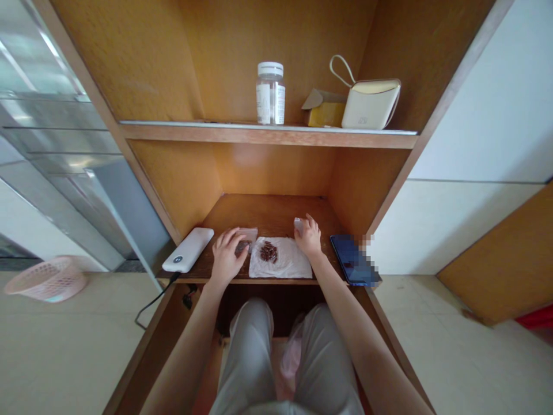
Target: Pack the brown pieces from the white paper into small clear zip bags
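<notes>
My left hand curls over a clear bag at the tissue's ten o'clock, closure unclear; my right hand pinches clear plastic at one. Probably light, slippery film: I'd grip the bag's edge.

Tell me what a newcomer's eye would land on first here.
Likely the pile of small reddish-brown pieces on the white sheet, between the left hand and the right hand. Then the white-capped clear bottle on the shelf above, and the dark phone at the right end of the lower surface.
</notes>
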### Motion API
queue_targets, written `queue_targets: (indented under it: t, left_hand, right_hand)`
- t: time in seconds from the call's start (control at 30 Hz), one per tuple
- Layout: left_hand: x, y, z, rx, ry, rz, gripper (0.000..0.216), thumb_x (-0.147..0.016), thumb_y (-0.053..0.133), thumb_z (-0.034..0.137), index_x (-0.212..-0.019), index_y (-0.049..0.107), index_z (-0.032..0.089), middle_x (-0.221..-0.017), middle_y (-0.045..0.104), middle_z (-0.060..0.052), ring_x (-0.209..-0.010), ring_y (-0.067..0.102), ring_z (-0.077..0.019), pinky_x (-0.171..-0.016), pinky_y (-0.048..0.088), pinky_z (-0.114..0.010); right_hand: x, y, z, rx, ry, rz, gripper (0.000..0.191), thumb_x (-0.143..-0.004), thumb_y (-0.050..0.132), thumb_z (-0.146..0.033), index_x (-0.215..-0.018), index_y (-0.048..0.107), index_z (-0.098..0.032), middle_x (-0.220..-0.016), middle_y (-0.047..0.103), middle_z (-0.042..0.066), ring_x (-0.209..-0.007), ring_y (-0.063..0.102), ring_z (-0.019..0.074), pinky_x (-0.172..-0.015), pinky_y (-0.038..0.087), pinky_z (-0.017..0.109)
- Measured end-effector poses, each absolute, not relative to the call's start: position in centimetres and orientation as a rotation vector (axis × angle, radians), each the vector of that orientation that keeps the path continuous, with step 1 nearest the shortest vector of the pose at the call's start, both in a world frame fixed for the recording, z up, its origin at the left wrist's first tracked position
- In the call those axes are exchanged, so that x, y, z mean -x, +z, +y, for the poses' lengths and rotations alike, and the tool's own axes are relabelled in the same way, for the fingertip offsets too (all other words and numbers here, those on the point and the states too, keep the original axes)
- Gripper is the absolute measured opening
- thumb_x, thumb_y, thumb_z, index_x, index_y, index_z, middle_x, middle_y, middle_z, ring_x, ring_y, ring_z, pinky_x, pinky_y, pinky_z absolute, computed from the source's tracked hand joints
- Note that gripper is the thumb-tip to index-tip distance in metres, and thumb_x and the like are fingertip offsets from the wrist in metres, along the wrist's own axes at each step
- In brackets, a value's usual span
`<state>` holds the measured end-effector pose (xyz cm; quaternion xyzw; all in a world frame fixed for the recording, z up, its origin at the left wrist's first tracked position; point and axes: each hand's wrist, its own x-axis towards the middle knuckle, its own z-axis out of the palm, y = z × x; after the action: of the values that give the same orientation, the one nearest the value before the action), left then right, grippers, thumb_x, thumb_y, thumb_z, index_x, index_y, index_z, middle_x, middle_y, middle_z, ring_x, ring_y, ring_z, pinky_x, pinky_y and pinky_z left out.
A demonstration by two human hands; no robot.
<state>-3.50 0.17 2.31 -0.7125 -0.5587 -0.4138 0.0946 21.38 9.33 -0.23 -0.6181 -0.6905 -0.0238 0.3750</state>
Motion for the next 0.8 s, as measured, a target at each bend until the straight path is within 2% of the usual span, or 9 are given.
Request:
queue_targets:
  t: [0.17,0.43,0.63,0.8]
  left_hand:
    - [3.6,2.3,0.6,2.161,-0.987,-1.651,0.016,-0.082,0.052,0.028,-0.092,0.065,0.025,-0.121,0.059,-0.007,-0.118,0.046,-0.0277,-0.098,0.028,-0.050]
    - [3.7,1.7,1.6,2.203,-1.124,-1.578,0.008,-0.077,0.058,0.022,-0.076,0.065,0.024,-0.111,0.064,-0.006,-0.111,0.050,-0.0287,-0.098,0.026,-0.051]
    - [3.8,2.9,1.4,2.200,-1.396,-1.598,0.005,-0.075,0.060,0.023,-0.072,0.064,0.024,-0.105,0.066,-0.005,-0.108,0.052,-0.0282,-0.100,0.025,-0.052]
    - [3.0,4.7,0.5,2.060,-1.984,-1.568,0.008,-0.081,0.054,0.028,-0.083,0.058,0.021,-0.100,0.064,-0.007,-0.099,0.058,-0.0221,-0.093,0.039,-0.038]
  right_hand:
    - [-21.4,-0.2,9.3,1.589,-0.039,-1.765,0.041,-0.078,0.050,-0.021,-0.119,0.050,-0.019,-0.134,0.042,0.010,-0.121,0.038,0.0267,-0.094,0.037,0.043]
    - [-21.5,-0.1,9.2,1.605,-0.004,-1.769,0.041,-0.078,0.048,-0.019,-0.119,0.049,-0.020,-0.134,0.042,0.010,-0.121,0.038,0.0259,-0.094,0.037,0.042]
    - [-21.5,0.1,9.1,1.617,0.008,-1.767,0.041,-0.078,0.049,-0.019,-0.119,0.050,-0.020,-0.133,0.042,0.011,-0.120,0.039,0.0259,-0.093,0.038,0.042]
    - [-21.5,0.2,9.1,1.634,0.003,-1.768,0.041,-0.078,0.049,-0.019,-0.119,0.050,-0.019,-0.133,0.043,0.011,-0.119,0.040,0.0256,-0.093,0.039,0.041]
